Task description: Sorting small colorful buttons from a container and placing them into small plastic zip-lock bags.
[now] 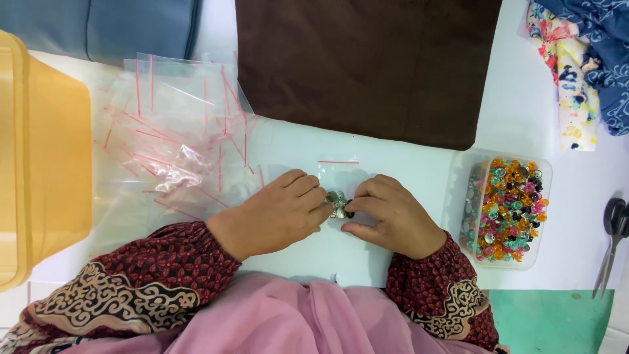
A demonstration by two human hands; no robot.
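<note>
Both my hands pinch one small silver brooch over a little clear bag.

My left hand (278, 210) and right hand (390, 216) meet at the table's near edge, fingertips closed on the brooch (338, 204) from either side, so it sits steady between them; it lies on the bag (339, 172), whose red strip points away from me, mouth likely that way; my sleeves rest on the table (419, 170), which braces my wrists; to my right a clear tub (504, 210) of coloured pieces stands near, scissors (612, 242) beyond it; to my left a heap of spare bags (177, 131) and a yellow bin (39, 164); farther off brown cloth (367, 65) lies flat; nothing blocks my fingers.
</note>
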